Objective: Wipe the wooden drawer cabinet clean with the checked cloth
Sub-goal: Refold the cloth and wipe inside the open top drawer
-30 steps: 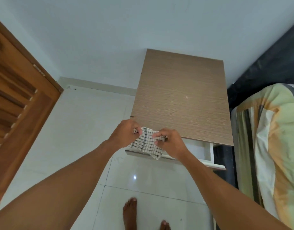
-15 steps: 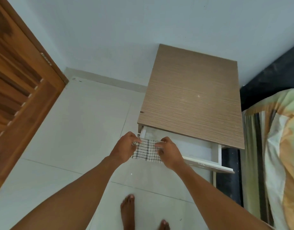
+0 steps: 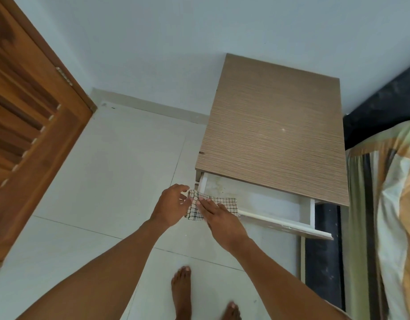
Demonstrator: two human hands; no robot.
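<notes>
The wooden drawer cabinet (image 3: pixel 273 130) stands against the white wall, its top bare. Its white top drawer (image 3: pixel 280 218) is pulled out towards me. The folded checked cloth (image 3: pixel 227 203) lies over the drawer's front left corner. My right hand (image 3: pixel 219 217) lies flat on the cloth, fingers extended, pressing it down. My left hand (image 3: pixel 171 205) is just left of the cloth, its fingertips at the cloth's left edge, fingers loosely apart.
A brown louvred wooden door (image 3: pixel 30 144) stands open at the left. A bed with a striped green and orange cover (image 3: pixel 384 215) sits right of the cabinet, with a dark gap between them. My bare feet (image 3: pixel 183 292) are on the white tiled floor.
Both hands held the cloth stretched between them in front of the drawer. Now the cloth is folded on the drawer's corner, my right hand flat on it and my left hand loosened.
</notes>
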